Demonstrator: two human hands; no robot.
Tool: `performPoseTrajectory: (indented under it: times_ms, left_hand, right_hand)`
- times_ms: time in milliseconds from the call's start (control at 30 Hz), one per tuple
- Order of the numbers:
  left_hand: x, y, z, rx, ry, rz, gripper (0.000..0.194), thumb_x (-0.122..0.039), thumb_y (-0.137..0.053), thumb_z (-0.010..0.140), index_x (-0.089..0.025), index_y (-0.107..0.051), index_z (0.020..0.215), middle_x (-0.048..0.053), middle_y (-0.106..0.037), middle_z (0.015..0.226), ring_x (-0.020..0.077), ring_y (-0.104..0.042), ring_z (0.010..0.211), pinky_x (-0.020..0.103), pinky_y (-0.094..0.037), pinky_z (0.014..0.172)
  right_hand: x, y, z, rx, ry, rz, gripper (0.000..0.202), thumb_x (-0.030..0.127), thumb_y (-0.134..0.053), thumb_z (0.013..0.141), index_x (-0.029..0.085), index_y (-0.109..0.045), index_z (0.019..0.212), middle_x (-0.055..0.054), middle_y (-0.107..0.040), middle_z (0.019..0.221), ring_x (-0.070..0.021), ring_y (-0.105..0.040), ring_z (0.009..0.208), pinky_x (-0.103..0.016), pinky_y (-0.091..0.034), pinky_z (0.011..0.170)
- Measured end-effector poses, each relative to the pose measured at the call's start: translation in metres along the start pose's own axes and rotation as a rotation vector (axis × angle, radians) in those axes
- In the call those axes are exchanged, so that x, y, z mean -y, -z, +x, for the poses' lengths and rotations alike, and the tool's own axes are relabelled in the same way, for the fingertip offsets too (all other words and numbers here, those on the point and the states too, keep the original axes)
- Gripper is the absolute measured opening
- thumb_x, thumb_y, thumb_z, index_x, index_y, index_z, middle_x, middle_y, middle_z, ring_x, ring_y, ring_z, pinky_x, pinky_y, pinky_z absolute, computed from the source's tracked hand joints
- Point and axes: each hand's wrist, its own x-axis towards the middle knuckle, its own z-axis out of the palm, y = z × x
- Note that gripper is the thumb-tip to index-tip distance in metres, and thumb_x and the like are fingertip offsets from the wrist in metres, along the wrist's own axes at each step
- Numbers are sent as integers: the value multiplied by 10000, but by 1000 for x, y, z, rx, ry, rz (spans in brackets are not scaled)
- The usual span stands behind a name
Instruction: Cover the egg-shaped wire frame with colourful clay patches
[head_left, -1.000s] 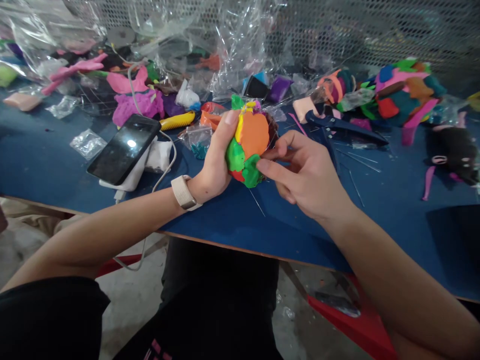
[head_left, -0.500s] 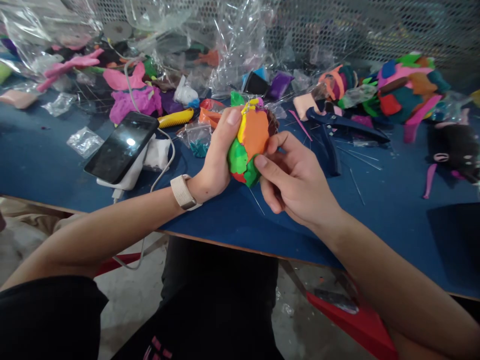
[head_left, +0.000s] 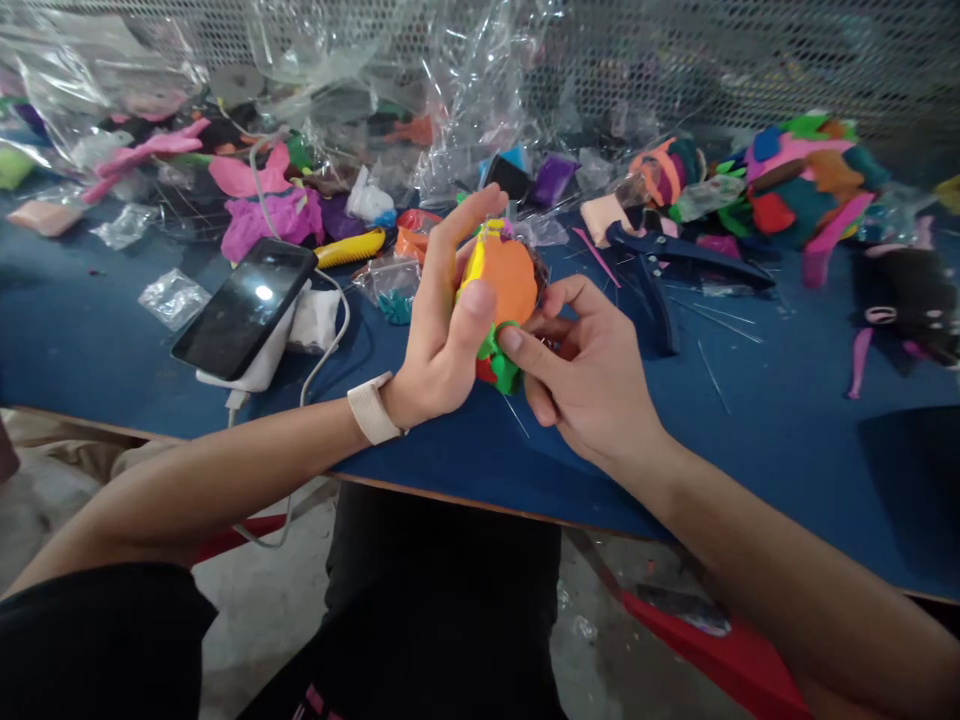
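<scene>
One multicoloured lump (head_left: 511, 283) is mid-frame, over the blue surface (head_left: 772, 430); I see the left grip (head_left: 441, 345) wrapped around its left side, the right grip (head_left: 589, 372) pinching its green lower part.

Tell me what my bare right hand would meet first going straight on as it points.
The round orange, yellow and green clay-like lump; your right hand appears to touch it now.

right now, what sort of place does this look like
Probably a craft or modelling workspace: a rounded orange, yellow and green clay-like piece is held above a flat blue table, with a long dark-blue plier-like tool lying there and crumpled clear plastic wrapping behind.
</scene>
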Motion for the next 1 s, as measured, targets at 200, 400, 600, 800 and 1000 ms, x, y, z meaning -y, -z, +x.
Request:
performPoseTrajectory:
  times_ms: [200, 400, 600, 800, 1000]
  left_hand:
    - [12, 14, 20, 134, -341, 134, 739, -831, -473, 1165, -402, -534, 1764, 79, -667, 1693, 382, -701, 1555, 564, -621, 1282]
    - [8, 17, 27, 131, -350, 212, 741, -917, -450, 1122, -472, -624, 1688, 37, -719, 1658, 394, -684, 1563, 604, -567, 1325]
    - [-19, 3, 19, 60, -263, 176, 649, -773, -406, 1191, -401, -684, 1644, 80, -766, 1605, 387, -737, 1477, 557, -605, 1268]
    - [-27, 1, 18, 129, -322, 285, 575, -616, -392, 1235, -385, -622, 1709, 98, -751, 1601, 335, -731, 1497, 539, -611, 1268]
    - [-17, 4, 18, 12, 9, 128, 599, -828, -466, 1152, -423, -736, 1502, 53, -790, 1535, 374, -773, 1456, 511, -646, 1207]
  right_hand:
    - [0, -1, -2, -30, 9, 1, 806, 638, -1155, 702, 305, -487, 1007, 94, -733, 786, -57, -488, 352, -224, -353, 282]
    - [-1, 0, -4, -80, 43, -51, 843, 671, -1154, 684, 312, -495, 1068, 86, -765, 837, -76, -533, 357, -243, -415, 300]
    - [1, -7, -8, -93, 63, -80, 841, 667, -1136, 728, 327, -442, 1061, 83, -766, 827, -93, -531, 354, -260, -414, 305]
    - [3, -9, -10, -107, 70, -79, 876, 607, -1155, 726, 338, -388, 1052, 89, -763, 829, -103, -533, 366, -272, -404, 301]
    - [1, 0, -5, -41, 26, -75, 860, 560, -1179, 691, 334, -440, 1069, 55, -818, 942, -97, -534, 383, -285, -363, 272]
